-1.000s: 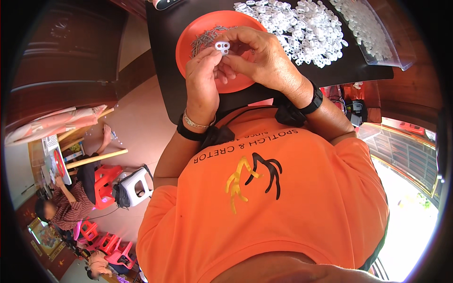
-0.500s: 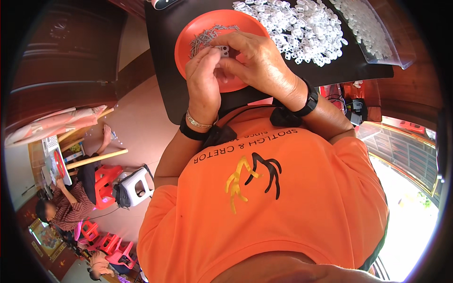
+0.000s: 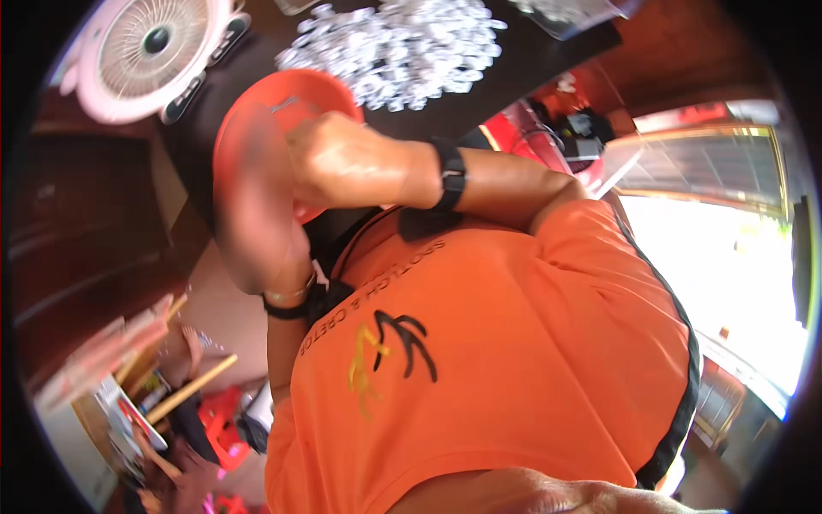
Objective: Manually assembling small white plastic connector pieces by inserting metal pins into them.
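My left hand is smeared by motion at the left side of the orange-red bowl, and its fingers cannot be made out. Bent over the bowl, my right hand has its fingers curled in; what they hold, if anything, is hidden. A few thin grey metal nails show past the hands inside the bowl. Beyond it to the right lies a heap of small white plastic clips on the black tabletop.
A pink-and-white round fan stands at the upper left. Near the top right is a clear tray with more pale pieces. At the lower left are a blurred co-worker's arm and a red stool.
The whole view has shifted, bringing the fan into sight. Bowl and clips sit further left in it. The white clip seen between my fingers before is now hidden, and my left hand is blurred.
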{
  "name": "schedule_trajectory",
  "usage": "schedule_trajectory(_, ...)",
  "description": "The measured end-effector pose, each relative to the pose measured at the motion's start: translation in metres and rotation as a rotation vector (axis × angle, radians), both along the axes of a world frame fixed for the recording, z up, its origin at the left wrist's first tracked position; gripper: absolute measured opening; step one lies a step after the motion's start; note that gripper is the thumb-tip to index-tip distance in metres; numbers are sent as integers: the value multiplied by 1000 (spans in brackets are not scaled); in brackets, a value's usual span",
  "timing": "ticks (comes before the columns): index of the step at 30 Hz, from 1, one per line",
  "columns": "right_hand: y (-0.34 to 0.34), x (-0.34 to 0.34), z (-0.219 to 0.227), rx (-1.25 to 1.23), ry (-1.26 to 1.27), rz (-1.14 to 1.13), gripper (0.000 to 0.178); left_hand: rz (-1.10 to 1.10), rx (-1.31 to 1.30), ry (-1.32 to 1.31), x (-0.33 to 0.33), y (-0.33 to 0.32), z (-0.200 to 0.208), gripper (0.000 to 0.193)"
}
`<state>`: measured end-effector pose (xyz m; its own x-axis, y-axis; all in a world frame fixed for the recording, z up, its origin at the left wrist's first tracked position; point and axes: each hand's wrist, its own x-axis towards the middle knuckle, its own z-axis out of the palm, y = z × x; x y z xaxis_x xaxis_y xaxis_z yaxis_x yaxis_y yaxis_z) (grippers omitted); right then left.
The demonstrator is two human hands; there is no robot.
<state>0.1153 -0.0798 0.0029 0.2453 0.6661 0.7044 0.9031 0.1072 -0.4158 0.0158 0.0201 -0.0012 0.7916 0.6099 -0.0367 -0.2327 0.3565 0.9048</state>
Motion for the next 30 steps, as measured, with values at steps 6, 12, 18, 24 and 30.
schedule_trajectory(6,-18,-6,7,21,-20,-82,23,-25,37,-8,7,-18,10,32)
schedule_trajectory(12,-44,-21,13,49,-66,-160,21,-90,114,-42,0,-32,9,32)
schedule_trajectory(18,-62,-41,15,133,-30,-114,21,-169,236,-134,-22,-45,16,30)
schedule_trajectory(24,-94,-60,31,110,208,-133,29,-296,241,-155,-32,-63,22,28)
schedule_trajectory(30,-101,-54,27,110,385,-78,31,-328,276,-169,-28,-67,19,26)
